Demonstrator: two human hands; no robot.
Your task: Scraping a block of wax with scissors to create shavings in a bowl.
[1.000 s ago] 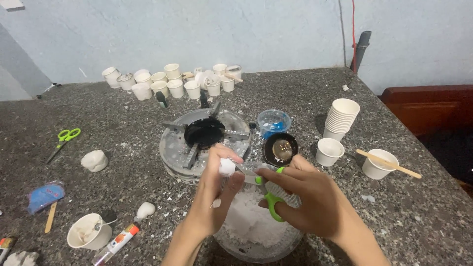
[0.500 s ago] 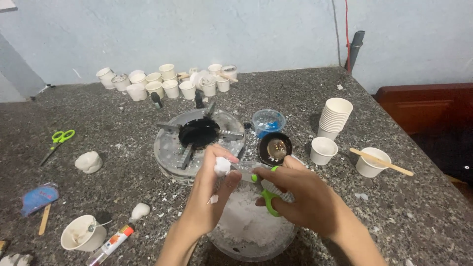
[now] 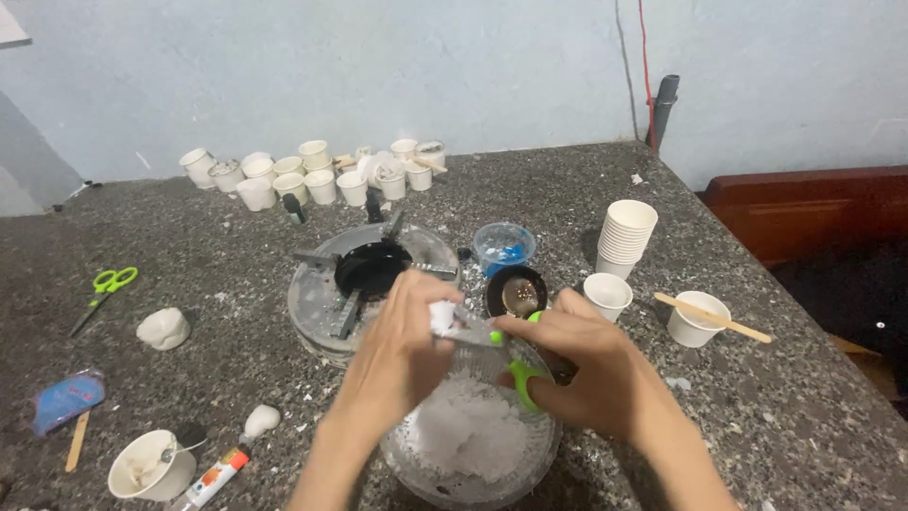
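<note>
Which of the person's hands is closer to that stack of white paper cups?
The right hand. It sits just down and left of the stack of cups, holding green scissors. The left hand is farther off, over the clear bowl.

- Far edge of the speckled stone counter (image 3: 776, 397): a cluster of small white cups (image 3: 312, 175).
- Centre: a round metal stand (image 3: 317, 303) carrying a black pan (image 3: 371, 269).
- Right: a stack of paper cups (image 3: 626, 237), a single cup (image 3: 606, 295), and a cup with a wooden stick (image 3: 698, 318).
- Left: green-handled scissors (image 3: 106, 289), a white lump (image 3: 163, 328), a blue packet (image 3: 66, 400).
- Near corner: a cup holding a spoon (image 3: 149, 466), beside a glue tube (image 3: 216, 477).
</note>
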